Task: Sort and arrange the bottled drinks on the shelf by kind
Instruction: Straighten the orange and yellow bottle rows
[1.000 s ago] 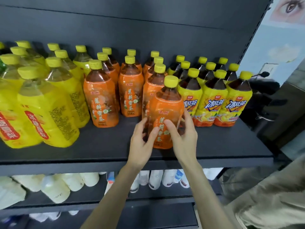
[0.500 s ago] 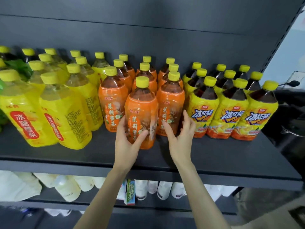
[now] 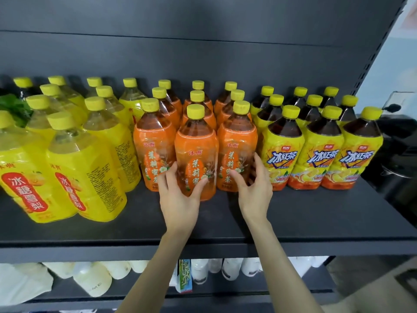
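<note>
On the dark shelf (image 3: 316, 222) stand three kinds of yellow-capped bottles. Clear yellow-label bottles (image 3: 79, 166) fill the left, orange-label tea bottles the middle, and dark iced-tea bottles (image 3: 320, 150) the right. My left hand (image 3: 178, 202) grips the front middle orange bottle (image 3: 196, 141), which stands upright slightly ahead of its neighbours. My right hand (image 3: 255, 195) cups the lower right side of the front right orange bottle (image 3: 239, 136), thumb on its label and fingers curled into the gap beside the iced tea.
A green-leaf item (image 3: 13, 109) shows at the far left behind the yellow bottles. The lower shelf holds several white bottles (image 3: 90, 279) and a small colourful carton (image 3: 185, 276). A dark object (image 3: 397, 159) sits off the shelf's right end. The shelf's front strip is bare.
My left hand has carried the orange bottle left from in front of the right orange column into the middle column. My right hand has settled on the front right orange bottle.
</note>
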